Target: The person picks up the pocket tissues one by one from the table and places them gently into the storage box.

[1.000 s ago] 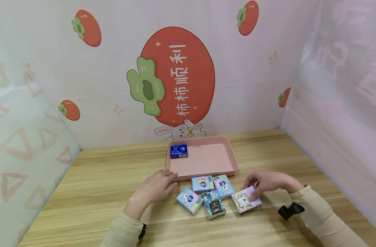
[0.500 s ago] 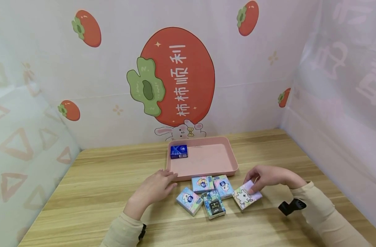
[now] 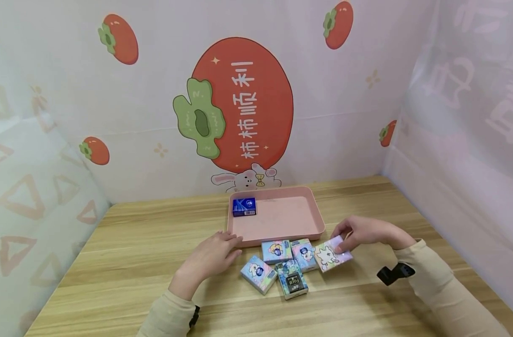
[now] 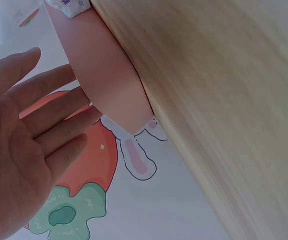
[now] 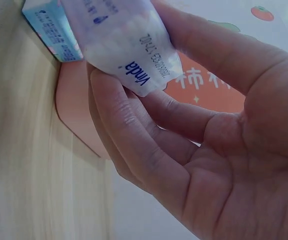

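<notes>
My right hand (image 3: 363, 232) pinches a pastel tissue pack (image 3: 326, 257) with a white cartoon animal on it, thumb on top and fingers beneath. In the right wrist view the word Vinda shows on the end of this tissue pack (image 5: 128, 47). Just left of it lie several more tissue packs (image 3: 276, 251) in a cluster on the table. My left hand (image 3: 210, 255) has its fingers extended, the tips at the front left corner of the pink tray (image 3: 288, 213). The left wrist view shows those fingertips against the tray wall (image 4: 108, 70), gripping nothing.
A dark blue tissue pack (image 3: 244, 207) lies in the tray's back left corner. The wooden table (image 3: 147, 243) meets a white cloth backdrop (image 3: 155, 93) printed with persimmons. Cloth also hangs along both sides.
My right hand has lifted the tissue pack and carried it away from me, slightly left, toward the tray. The left hand and the other packs have stayed put.
</notes>
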